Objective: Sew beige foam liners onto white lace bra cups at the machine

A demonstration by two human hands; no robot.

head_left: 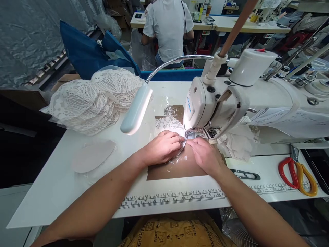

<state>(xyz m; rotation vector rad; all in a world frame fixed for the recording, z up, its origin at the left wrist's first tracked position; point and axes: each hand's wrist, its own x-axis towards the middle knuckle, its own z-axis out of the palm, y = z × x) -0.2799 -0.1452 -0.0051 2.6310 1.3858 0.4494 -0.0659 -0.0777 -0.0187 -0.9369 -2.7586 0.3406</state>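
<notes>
A white lace piece (169, 124) lies under the needle area of a sewing machine (205, 103). My left hand (166, 147) is on this lace, its fingers bent and pressed together at the edge beside the presser foot (189, 135). Just right of the foot, my right hand (205, 154) has its fingertips closed at the same edge; the bit between them is mostly hidden. Beneath both hands is a brown sheet (167, 173) taped to the white table (102, 185).
A lace bundle (89, 99) and beige oval pieces (94, 156) lie left. A lamp (136, 108) hangs over the table. Right are crumpled pale fabric (239, 142), a dark thread snipper (245, 174) and scissors (293, 173). A person (168, 31) sits ahead.
</notes>
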